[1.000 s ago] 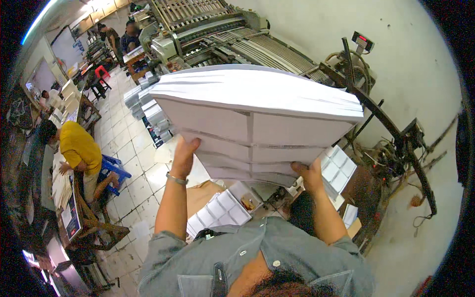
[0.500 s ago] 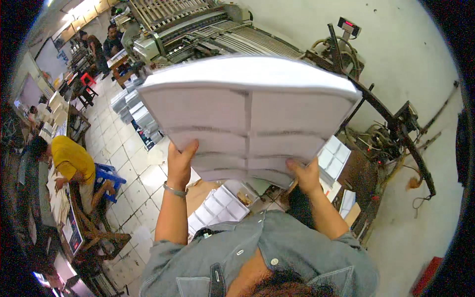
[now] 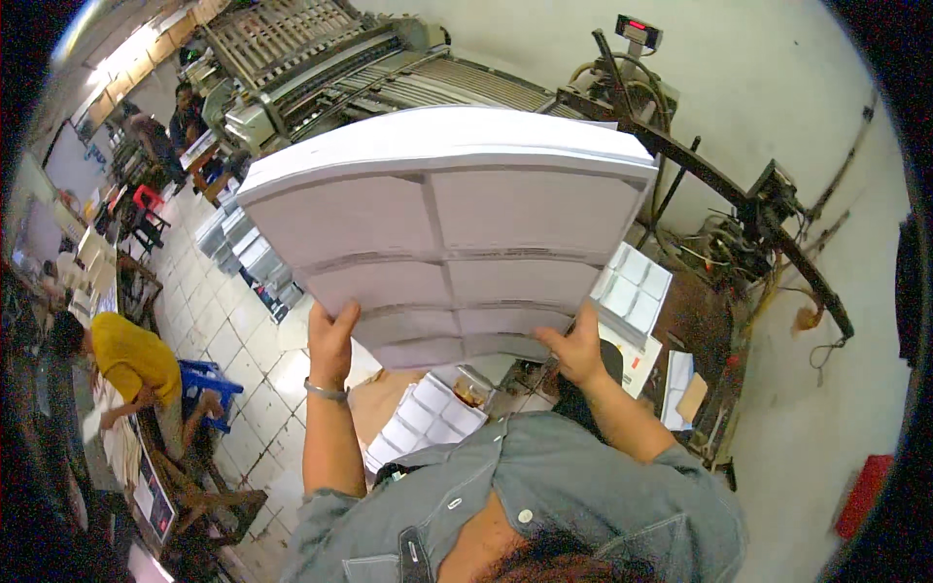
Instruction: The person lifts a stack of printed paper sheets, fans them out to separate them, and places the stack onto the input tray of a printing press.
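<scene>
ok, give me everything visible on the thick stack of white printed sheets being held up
The thick stack of white printed sheets looks like paper, many sheets deep, its underside divided into rectangular panels by grey lines. It is raised at chest height, bowed, top edge tipped away. The left hand and right hand grip its near edge from below; nothing else touches it.

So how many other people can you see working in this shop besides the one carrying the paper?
3. One person in a yellow shirt bends over a table at lower left. Two more stand far off at upper left beside the big machine. The paper stack may hide others.
</scene>
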{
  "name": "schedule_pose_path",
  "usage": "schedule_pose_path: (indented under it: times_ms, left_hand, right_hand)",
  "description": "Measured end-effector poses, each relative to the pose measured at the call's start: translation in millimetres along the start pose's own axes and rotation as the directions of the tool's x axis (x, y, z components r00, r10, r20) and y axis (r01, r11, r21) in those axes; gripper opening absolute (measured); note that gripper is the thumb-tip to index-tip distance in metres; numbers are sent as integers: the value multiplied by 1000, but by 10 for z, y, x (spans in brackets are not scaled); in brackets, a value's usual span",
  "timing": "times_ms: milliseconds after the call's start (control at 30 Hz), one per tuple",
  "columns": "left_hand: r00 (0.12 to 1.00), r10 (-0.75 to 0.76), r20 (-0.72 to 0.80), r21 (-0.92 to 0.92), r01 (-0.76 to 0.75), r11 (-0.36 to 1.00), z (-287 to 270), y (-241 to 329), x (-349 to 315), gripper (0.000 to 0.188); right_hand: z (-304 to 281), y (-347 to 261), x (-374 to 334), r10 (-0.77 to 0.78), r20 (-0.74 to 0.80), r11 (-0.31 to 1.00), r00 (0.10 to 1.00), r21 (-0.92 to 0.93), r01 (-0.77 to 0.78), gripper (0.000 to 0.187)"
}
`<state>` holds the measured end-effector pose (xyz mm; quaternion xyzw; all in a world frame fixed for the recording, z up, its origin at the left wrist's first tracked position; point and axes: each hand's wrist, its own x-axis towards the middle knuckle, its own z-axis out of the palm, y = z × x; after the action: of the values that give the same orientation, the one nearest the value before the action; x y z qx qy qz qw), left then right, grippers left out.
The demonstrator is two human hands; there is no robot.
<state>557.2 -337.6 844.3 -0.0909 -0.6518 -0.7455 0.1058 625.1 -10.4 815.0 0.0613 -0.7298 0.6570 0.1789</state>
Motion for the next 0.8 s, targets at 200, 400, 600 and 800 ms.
schedule_pose_path:
  times_ms: [200, 400, 600, 800]
  left_hand:
    - [999, -9, -34, 26, 10, 1000, -58, -39, 16, 41]
    - [999, 26, 21, -95, -24, 995, -25, -11, -25, 43]
    - [1000, 18, -13, -65, -19, 998, -38, -27, 18, 44]
    - [995, 103, 18, -54, -102, 993, 34, 60, 60, 48]
  right_hand:
    - [109, -23, 59, 24, -63, 988, 998, 154, -14, 52]
    - [60, -116, 33, -8, -51, 995, 999, 96, 13, 54]
    - [73, -27, 68, -3, -35, 999, 999, 46, 5, 57]
    - [44, 87, 52, -23, -9, 999, 1000, 22, 24, 64]
